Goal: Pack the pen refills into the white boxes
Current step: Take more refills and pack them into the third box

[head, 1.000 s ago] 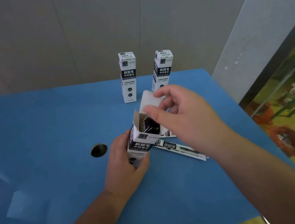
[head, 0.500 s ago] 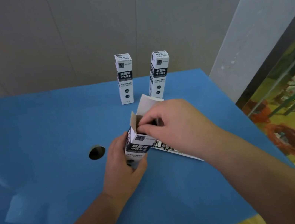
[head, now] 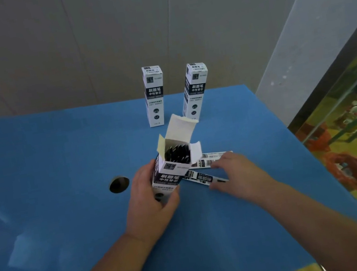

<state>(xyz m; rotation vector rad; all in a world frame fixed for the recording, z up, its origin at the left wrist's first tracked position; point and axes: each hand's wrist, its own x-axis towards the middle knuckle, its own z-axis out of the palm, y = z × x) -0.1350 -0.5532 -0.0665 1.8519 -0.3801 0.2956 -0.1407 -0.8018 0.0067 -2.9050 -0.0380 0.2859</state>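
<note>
An open white box [head: 170, 174] with black print stands upright on the blue table [head: 60, 167]. Its top flaps are up and dark refill ends show inside. My left hand [head: 150, 201] grips its lower part. To its right lie two wrapped refill packs [head: 203, 176], [head: 209, 159], flat on the table. My right hand [head: 238, 172] is down on them, thumb and fingertips closing on the nearer pack. Whether the pack is lifted cannot be told.
Two shut white boxes [head: 154, 95], [head: 195, 91] stand upright at the table's far side. A round hole [head: 119, 184] sits in the tabletop left of my left hand. The table's right edge [head: 318, 159] drops off to a floor with green and orange objects.
My right hand left the open top of the box and moved down and right onto the refill packs on the table. My left hand kept its hold on the box.
</note>
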